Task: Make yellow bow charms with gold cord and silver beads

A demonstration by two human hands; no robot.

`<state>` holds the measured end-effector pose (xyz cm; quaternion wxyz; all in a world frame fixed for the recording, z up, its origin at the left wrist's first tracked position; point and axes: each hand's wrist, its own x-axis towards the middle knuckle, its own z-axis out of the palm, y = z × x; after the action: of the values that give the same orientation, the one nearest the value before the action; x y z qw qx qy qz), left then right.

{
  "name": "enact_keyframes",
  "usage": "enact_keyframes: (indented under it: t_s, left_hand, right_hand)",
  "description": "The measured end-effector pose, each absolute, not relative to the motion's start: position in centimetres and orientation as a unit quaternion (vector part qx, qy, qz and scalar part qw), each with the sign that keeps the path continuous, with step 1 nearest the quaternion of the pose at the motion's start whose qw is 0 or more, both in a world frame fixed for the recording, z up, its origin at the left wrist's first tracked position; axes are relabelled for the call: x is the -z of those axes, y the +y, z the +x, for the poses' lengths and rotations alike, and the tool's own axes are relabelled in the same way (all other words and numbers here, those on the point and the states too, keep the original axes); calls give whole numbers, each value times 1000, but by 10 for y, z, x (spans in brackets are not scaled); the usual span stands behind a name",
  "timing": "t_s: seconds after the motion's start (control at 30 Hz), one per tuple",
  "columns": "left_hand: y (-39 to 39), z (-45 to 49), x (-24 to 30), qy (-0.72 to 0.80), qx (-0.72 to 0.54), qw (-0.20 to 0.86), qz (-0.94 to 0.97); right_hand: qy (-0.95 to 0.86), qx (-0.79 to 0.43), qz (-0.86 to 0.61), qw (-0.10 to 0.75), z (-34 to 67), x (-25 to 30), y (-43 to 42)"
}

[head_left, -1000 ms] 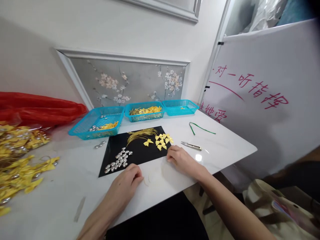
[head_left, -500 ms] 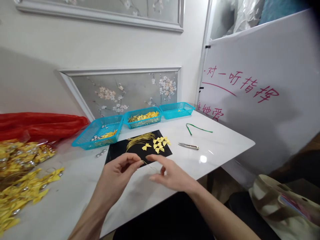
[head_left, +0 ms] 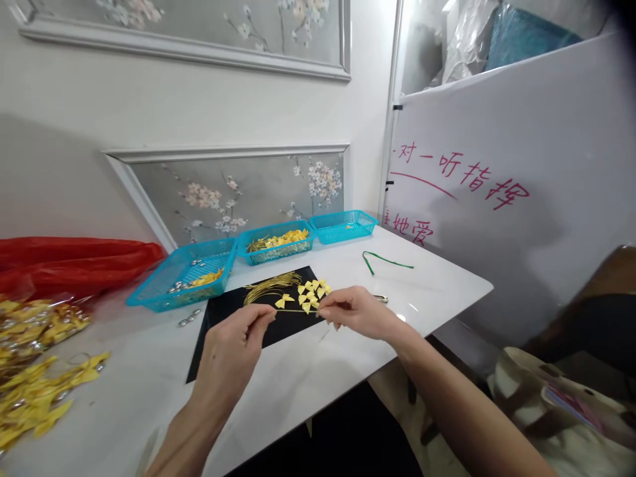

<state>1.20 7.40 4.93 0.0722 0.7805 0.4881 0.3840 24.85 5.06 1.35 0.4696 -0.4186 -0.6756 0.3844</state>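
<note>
My left hand (head_left: pixel 233 351) and my right hand (head_left: pixel 354 313) are raised just above a black mat (head_left: pixel 233 311) on the white table (head_left: pixel 427 285). Each hand pinches one end of a thin gold thread (head_left: pixel 297 311) stretched between them. On the mat lie a bundle of gold threads (head_left: pixel 271 286) and several small yellow bows (head_left: pixel 311 295). My left hand hides the near left part of the mat.
Three turquoise baskets (head_left: pixel 149 295) stand along the wall with bows and silver beads inside. Small snips (head_left: pixel 381 299) and a green ribbon (head_left: pixel 385 262) lie to the right. Yellow finished bows (head_left: pixel 34 391) and a red bag (head_left: pixel 74 262) sit left. A whiteboard (head_left: pixel 497 199) stands right.
Both hands lifted off the table with a gold thread, then drew apart until it is stretched between them. The camera tilted up and shifted.
</note>
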Motion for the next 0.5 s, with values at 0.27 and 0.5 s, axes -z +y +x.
enact_keyframes:
  t_s: [0.27,0.5]
  left_hand:
    - [94,-20,-57,597,-348,31,722]
    - [107,-33,-42,608,-276,37,744]
  right_hand:
    - [-638,-328,-560,415,340,11,62]
    - [-533,-279,-637,483,363,24,73]
